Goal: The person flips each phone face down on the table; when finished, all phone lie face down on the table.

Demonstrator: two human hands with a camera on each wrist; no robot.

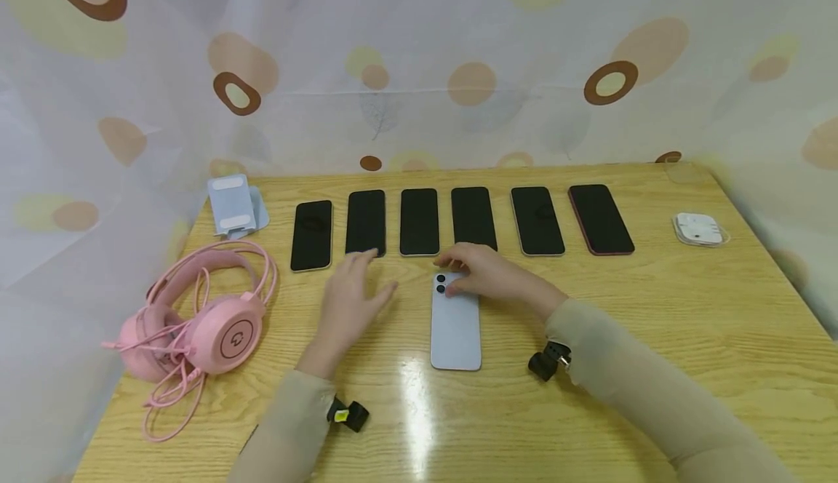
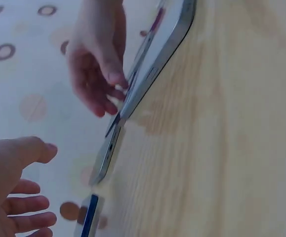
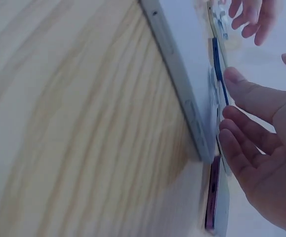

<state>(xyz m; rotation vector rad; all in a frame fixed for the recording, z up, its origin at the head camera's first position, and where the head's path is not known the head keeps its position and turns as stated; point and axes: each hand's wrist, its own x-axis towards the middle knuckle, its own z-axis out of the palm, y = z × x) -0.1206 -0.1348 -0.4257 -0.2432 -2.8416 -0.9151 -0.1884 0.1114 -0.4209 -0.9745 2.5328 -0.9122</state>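
Observation:
A pale silver smartphone [image 1: 456, 334] lies on the table with its back up and its two camera lenses at the far left corner. My right hand [image 1: 494, 272] is over the phone's far end, thumb by the lenses and fingers loosely bent past the top edge. In the right wrist view those fingers [image 3: 241, 140] are spread beside the phone [image 3: 187, 64] without closing round it. To the left of the phone, my left hand [image 1: 345, 301] hovers with fingers apart and holds nothing. Its fingertips overlap a black-screened phone [image 1: 366, 221] in the head view.
Several phones lie screen up in a row along the back, one red-edged phone [image 1: 601, 219] at its right end. Pink headphones [image 1: 222, 334] with a tangled cable and a light blue stand [image 1: 230, 204] are at the left. White wired earphones [image 1: 698, 228] lie far right.

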